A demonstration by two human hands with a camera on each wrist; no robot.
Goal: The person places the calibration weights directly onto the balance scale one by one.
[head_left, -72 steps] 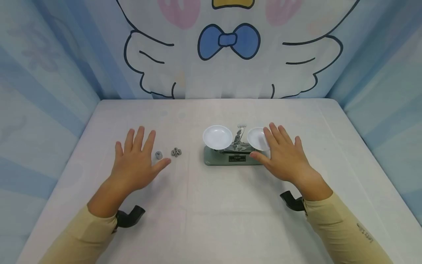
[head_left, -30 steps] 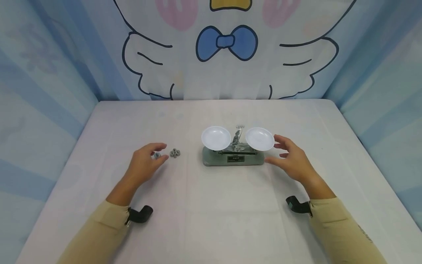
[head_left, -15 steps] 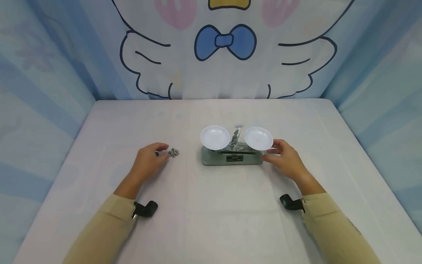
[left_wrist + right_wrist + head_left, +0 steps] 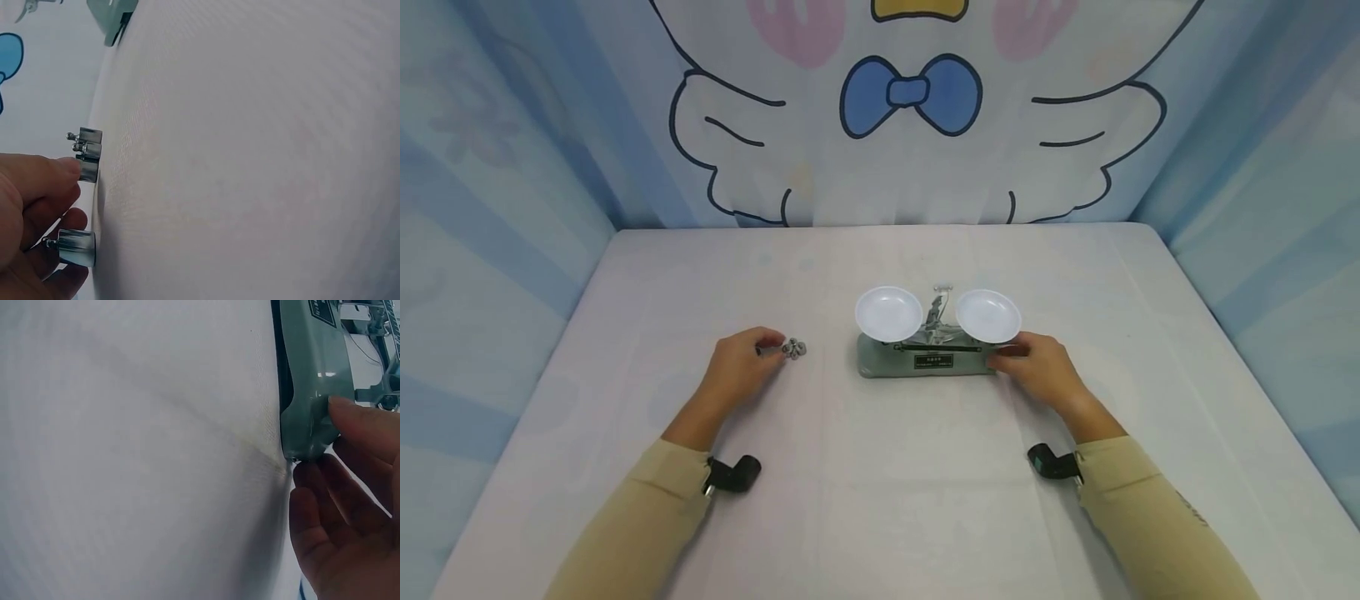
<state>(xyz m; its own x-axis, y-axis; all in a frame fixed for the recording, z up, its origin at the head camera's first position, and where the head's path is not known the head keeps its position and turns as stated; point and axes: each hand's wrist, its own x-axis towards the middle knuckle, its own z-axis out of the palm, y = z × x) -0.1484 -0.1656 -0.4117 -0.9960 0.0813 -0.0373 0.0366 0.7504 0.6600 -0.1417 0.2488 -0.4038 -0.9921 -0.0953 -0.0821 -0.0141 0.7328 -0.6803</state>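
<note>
A balance scale (image 4: 889, 360) with a green base and two white pans stands on the table. My right hand (image 4: 1043, 371) grips the right end of its base; in the right wrist view the thumb lies on the front face and the fingers curl at the end. Farther left, my left hand (image 4: 735, 368) is at a cluster of small metal weights (image 4: 794, 348). In the left wrist view, the thumb tip meets the nearest small weight (image 4: 89, 170), with the index fingertip hidden behind. A larger knobbed weight (image 4: 77, 249) stands upright beside the lower fingers.
The table (image 4: 865, 483) has a white cloth. A patterned curtain (image 4: 910, 183) hangs behind its far edge, with blue curtains at both sides. Black wrist mounts (image 4: 735, 473) sit on both sleeves.
Both hands came down from a spread, raised pose. The left moved right to the small weights and its fingers drew together; the right moved inward onto the scale's base. The scale has not visibly moved.
</note>
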